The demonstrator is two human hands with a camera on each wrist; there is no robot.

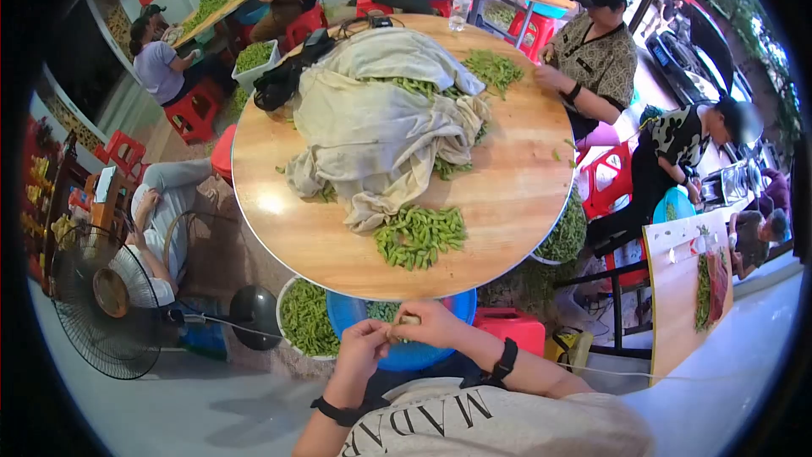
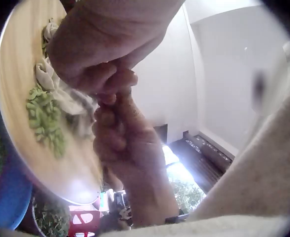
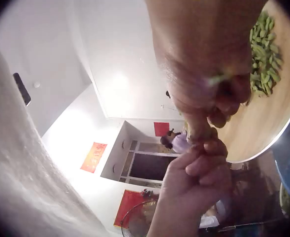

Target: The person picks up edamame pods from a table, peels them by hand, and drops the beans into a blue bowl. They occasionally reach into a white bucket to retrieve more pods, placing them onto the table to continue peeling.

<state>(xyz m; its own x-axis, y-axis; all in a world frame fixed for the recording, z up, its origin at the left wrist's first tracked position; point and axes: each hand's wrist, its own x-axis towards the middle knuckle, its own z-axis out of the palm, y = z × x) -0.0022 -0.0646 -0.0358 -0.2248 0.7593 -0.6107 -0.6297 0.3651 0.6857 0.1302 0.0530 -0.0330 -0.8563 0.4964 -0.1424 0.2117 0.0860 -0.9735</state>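
Over the blue basin (image 1: 342, 309), the left hand (image 1: 361, 350) and right hand (image 1: 433, 325) meet at their fingertips. A bit of a green pod (image 3: 220, 79) shows among the curled fingers of the right hand (image 3: 204, 74). Thumb and fingers of the left hand (image 3: 194, 185) pinch close against the right fingertips, covering most of what is between them. In the left wrist view the left hand (image 2: 108, 44) is above the right hand (image 2: 132, 143). A pile of green pods (image 1: 420, 237) lies near the edge of the round table (image 1: 507, 203).
Pale cloth (image 1: 372, 135) covers a heap mid-table. Beside the basin stand a tub of pods (image 1: 309, 319) and a red stool (image 1: 512, 330). A fan (image 1: 110, 296) is at the left. A person in a patterned top (image 1: 599, 51) sits at the table's far right.
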